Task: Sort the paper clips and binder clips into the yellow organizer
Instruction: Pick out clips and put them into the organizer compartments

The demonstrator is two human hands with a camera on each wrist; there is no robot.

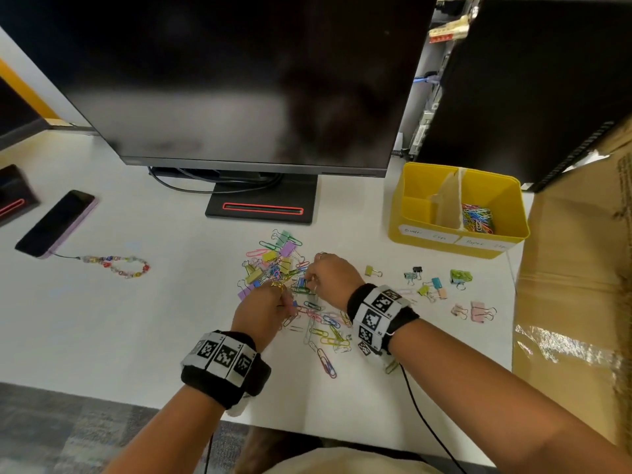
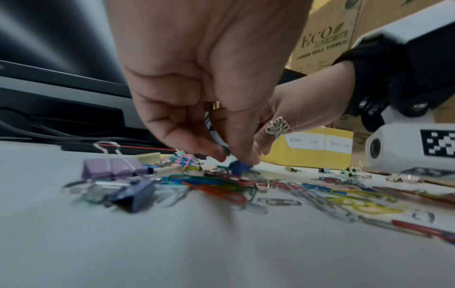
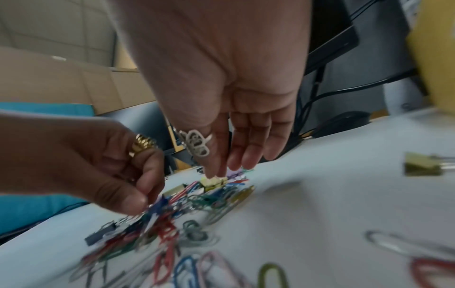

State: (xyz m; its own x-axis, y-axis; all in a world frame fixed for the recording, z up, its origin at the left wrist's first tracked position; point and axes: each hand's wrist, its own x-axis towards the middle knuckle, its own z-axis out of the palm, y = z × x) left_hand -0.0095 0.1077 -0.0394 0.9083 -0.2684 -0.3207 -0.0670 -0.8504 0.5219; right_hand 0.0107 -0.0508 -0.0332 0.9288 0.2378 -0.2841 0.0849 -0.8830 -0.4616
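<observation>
A mixed pile of coloured paper clips and binder clips (image 1: pixel 284 265) lies mid-table, with more paper clips (image 1: pixel 325 330) spread toward me. My left hand (image 1: pixel 289 295) is down in the pile, thumb and finger pinching a small blue clip (image 2: pixel 237 167). My right hand (image 1: pixel 309 278) reaches in from the right; its fingers (image 3: pixel 243 152) are straight and touch a yellow binder clip (image 3: pixel 211 182). The yellow organizer (image 1: pixel 506 200) stands at the back right, split by a cardboard divider. Its right compartment holds paper clips (image 1: pixel 477 217); what the left one holds is hidden.
Loose binder clips (image 1: pixel 431 285) lie scattered right of the pile. A monitor (image 1: pixel 239 80) on its stand base (image 1: pixel 261 206) stands behind. A phone (image 1: pixel 56 224) with a bead strap (image 1: pixel 116 265) lies left. A cardboard box (image 1: pixel 574 285) borders the right edge.
</observation>
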